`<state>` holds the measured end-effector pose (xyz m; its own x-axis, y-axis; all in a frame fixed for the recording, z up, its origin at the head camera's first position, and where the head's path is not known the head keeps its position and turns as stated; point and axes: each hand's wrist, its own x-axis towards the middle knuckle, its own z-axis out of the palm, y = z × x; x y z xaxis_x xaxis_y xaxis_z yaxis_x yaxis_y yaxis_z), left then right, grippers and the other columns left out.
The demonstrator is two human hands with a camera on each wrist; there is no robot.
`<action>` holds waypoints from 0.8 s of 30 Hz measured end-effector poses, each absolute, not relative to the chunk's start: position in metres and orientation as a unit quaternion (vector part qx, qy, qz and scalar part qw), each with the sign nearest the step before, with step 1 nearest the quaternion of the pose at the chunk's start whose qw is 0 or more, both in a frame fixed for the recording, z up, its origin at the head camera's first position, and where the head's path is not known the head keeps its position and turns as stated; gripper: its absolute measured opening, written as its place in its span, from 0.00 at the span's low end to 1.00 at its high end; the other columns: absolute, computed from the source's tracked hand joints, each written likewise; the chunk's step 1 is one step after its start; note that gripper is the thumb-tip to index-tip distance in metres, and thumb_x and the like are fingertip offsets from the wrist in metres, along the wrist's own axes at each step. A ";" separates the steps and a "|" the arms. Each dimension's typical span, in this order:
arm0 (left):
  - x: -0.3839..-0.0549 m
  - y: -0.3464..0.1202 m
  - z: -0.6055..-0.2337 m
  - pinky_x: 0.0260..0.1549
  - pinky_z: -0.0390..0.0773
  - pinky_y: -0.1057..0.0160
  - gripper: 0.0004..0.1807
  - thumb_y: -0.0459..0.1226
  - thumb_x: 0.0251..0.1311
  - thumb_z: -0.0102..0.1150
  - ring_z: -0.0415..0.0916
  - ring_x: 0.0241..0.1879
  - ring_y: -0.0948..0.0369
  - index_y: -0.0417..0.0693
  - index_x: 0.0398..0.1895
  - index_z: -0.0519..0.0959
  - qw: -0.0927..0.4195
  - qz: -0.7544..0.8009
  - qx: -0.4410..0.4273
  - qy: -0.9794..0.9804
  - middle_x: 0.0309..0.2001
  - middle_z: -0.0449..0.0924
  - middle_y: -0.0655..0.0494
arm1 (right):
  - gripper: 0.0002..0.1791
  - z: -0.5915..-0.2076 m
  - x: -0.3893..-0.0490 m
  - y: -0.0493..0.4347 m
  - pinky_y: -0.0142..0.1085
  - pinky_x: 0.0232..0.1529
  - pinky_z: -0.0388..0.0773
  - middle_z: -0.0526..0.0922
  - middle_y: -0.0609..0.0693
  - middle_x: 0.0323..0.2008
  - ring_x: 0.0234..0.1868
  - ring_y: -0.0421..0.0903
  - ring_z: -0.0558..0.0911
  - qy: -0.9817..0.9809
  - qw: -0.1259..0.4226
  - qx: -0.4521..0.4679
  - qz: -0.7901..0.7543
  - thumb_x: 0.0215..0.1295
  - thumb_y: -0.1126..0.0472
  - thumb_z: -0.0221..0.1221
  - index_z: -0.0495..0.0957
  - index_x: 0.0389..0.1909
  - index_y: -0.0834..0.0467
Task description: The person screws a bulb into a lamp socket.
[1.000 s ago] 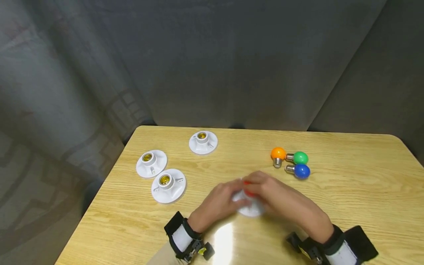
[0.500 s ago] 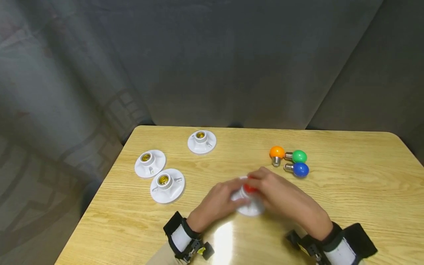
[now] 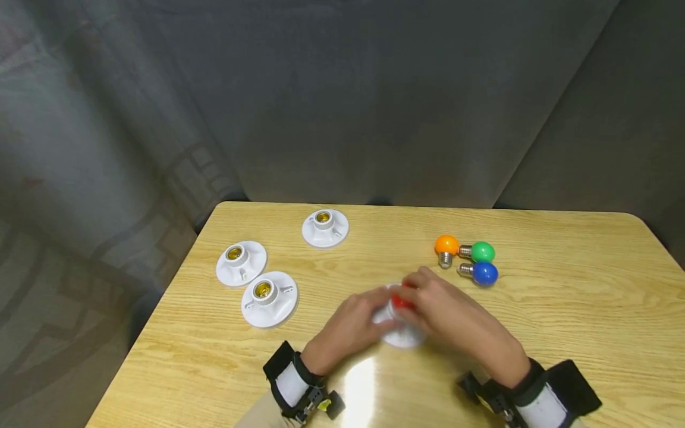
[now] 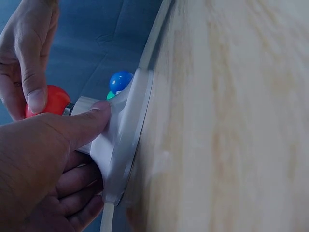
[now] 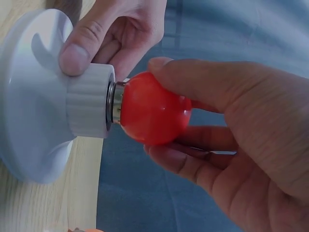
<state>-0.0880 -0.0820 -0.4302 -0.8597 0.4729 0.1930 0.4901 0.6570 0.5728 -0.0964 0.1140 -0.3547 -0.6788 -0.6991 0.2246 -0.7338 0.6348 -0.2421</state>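
Note:
A white lamp holder [image 3: 402,339] sits on the table in front of the person. My left hand [image 3: 350,324] grips its collar, the thumb [image 4: 91,121] lying along the side in the left wrist view. A red light bulb [image 5: 154,108] stands in the holder's socket, and a narrow band of its metal screw base [image 5: 117,101] shows above the collar [image 5: 89,104]. My right hand [image 3: 446,306] pinches the red bulb between thumb and fingers. The right wrist view shows the thumb on one side of the bulb and fingertips on the other.
Three other white lamp holders stand at the left: one [image 3: 325,228] at the back, two [image 3: 241,263] side by side. An orange bulb [image 3: 446,245], a green bulb [image 3: 483,252] and a blue bulb [image 3: 484,273] lie beyond the right hand. Dark cloth [image 3: 374,107] hangs behind the table.
The right hand's fingers have shifted slightly around the red bulb, and more red shows between them than a second ago. The left hand keeps its place on the lamp holder.

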 end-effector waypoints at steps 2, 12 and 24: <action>-0.088 -0.082 -0.430 0.47 0.79 0.69 0.26 0.53 0.61 0.60 0.82 0.50 0.63 0.62 0.63 0.74 0.015 -0.319 -0.266 -0.909 0.57 0.81 0.60 | 0.12 -0.355 -0.096 0.113 0.30 0.34 0.78 0.83 0.50 0.37 0.37 0.40 0.75 -0.903 0.059 0.396 0.155 0.58 0.56 0.67 0.86 0.41 0.57; -0.087 -0.083 -0.431 0.50 0.79 0.68 0.26 0.53 0.61 0.61 0.81 0.52 0.62 0.61 0.62 0.74 0.019 -0.321 -0.265 -0.909 0.59 0.80 0.59 | 0.12 -0.355 -0.097 0.112 0.31 0.36 0.79 0.83 0.50 0.37 0.38 0.41 0.76 -0.897 0.072 0.410 0.150 0.58 0.57 0.67 0.85 0.42 0.58; -0.087 -0.081 -0.429 0.54 0.78 0.65 0.28 0.54 0.60 0.61 0.79 0.56 0.61 0.61 0.63 0.74 0.006 -0.323 -0.253 -0.912 0.63 0.76 0.59 | 0.26 -0.348 -0.095 0.117 0.40 0.48 0.82 0.84 0.51 0.49 0.48 0.46 0.79 -0.889 0.006 0.423 0.176 0.42 0.75 0.67 0.84 0.46 0.56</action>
